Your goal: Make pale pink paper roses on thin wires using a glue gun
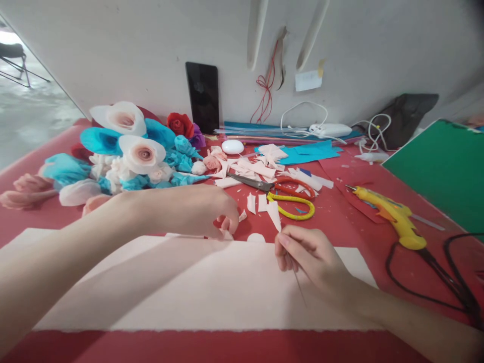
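My right hand (308,254) pinches a thin wire stem (300,286) between thumb and fingers. A pale pink piece of crepe paper (274,216) rises from the stem's upper end. At the far edge of a large pale sheet (212,287), my left hand (212,212) reaches down with curled fingertips on a small pale paper petal (227,235), partly hidden by them. Another rounded petal (256,237) lies between the hands. Beyond them rest scissors (272,186) with one red and one yellow handle, among pink paper scraps (251,169).
Paper flowers (141,154) in white, blue and red are heaped at the left. A yellow hot glue gun (393,214) with a black cord lies right, near a green board (440,169). A dark phone (203,96) leans on the wall. Blue paper (310,153) lies behind.
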Demonstrator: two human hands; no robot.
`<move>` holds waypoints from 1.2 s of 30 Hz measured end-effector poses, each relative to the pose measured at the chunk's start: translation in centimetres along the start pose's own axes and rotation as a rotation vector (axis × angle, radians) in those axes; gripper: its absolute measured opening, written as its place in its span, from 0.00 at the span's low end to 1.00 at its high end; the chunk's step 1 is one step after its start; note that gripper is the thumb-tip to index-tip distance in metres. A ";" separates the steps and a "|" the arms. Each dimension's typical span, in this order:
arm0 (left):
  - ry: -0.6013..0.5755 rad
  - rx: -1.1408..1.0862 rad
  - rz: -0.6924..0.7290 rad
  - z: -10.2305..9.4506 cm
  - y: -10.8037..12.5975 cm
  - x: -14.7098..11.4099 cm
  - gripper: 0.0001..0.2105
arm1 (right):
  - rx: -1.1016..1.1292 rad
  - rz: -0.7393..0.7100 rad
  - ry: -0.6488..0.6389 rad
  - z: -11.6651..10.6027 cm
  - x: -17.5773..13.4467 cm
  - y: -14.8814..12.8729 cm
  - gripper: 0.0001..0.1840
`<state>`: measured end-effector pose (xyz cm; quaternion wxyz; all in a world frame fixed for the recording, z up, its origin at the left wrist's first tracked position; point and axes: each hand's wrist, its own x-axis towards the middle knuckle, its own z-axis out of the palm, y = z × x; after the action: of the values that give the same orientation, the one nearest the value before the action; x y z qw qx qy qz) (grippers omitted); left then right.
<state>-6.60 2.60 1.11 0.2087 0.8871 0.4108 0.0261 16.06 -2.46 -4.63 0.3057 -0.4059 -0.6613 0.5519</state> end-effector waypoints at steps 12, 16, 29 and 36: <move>-0.234 -0.073 0.073 -0.2 0.1 0.2 0.08 | 0.027 0.002 0.015 0.1 -0.1 0.0 0.16; -0.271 -0.111 0.088 0.2 -0.2 0.3 0.08 | 0.034 0.002 0.015 0.1 -0.1 0.1 0.15; -0.271 -0.155 0.019 0.5 -0.2 0.0 0.09 | 0.022 0.000 0.019 0.1 -0.1 0.1 0.15; -0.190 -0.174 -0.039 0.8 0.2 0.2 0.10 | 0.021 -0.003 0.015 0.0 0.0 0.1 0.15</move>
<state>-6.15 2.32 0.42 0.3235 0.8560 0.4023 -0.0266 16.08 -2.51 -4.76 0.3155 -0.4057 -0.6538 0.5553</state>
